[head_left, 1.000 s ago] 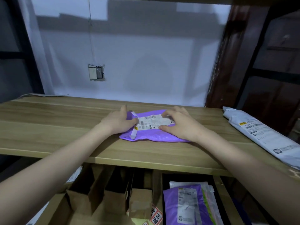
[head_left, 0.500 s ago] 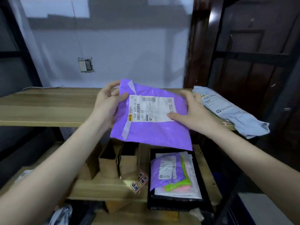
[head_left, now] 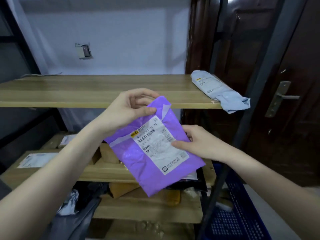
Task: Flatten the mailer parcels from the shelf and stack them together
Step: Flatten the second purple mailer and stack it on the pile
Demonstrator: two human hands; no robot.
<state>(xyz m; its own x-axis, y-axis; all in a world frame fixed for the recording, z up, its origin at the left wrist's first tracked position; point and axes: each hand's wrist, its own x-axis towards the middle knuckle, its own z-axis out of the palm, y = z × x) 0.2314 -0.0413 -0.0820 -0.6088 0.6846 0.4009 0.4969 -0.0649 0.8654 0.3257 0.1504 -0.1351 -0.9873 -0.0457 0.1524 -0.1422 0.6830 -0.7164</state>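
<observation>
A purple mailer parcel (head_left: 152,168) with a white shipping label hangs tilted in the air in front of the shelves. My left hand (head_left: 129,110) pinches its upper corner between thumb and fingers. My right hand (head_left: 195,142) grips its right edge, thumb on the label. A grey-blue mailer parcel (head_left: 220,91) lies rolled at the right end of the upper wooden shelf (head_left: 86,91), apart from both hands.
Brown cardboard boxes (head_left: 108,155) and white-labelled packages (head_left: 37,159) sit on the middle shelf (head_left: 103,172). A dark bag (head_left: 81,203) lies on the lower shelf. A blue plastic crate (head_left: 240,217) stands at the lower right beside a dark door with a metal handle (head_left: 278,97).
Both hands have lifted the purple parcel off the upper shelf and brought it down and toward me. It now hangs tilted in front of the middle shelf.
</observation>
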